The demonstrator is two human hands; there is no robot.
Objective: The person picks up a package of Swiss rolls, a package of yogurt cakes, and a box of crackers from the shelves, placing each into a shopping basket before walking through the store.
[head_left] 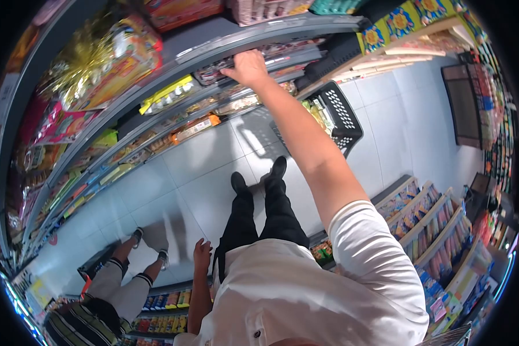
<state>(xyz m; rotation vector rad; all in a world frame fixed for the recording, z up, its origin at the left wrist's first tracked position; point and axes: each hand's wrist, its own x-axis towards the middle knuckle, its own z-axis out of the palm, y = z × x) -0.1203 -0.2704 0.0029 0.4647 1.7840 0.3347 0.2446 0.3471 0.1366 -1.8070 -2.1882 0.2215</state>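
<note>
My right hand reaches into a middle shelf level at the top of the view. Its thumb stands out to the left, by dark-and-red wrapped packets; the other fingertips are hidden, so any grip cannot be made out. A yellow-edged pack with white rounded pieces lies left of this hand. Lower on the shelving is an orange packet. My left hand hangs low beside my hip, fingers loosely apart and nothing visible in it.
A black shopping basket with packets inside stands on the tiled floor beneath my right forearm. Another person stands at the lower left, near a dark basket. Stocked racks line the right; a shelf edge curves across the top.
</note>
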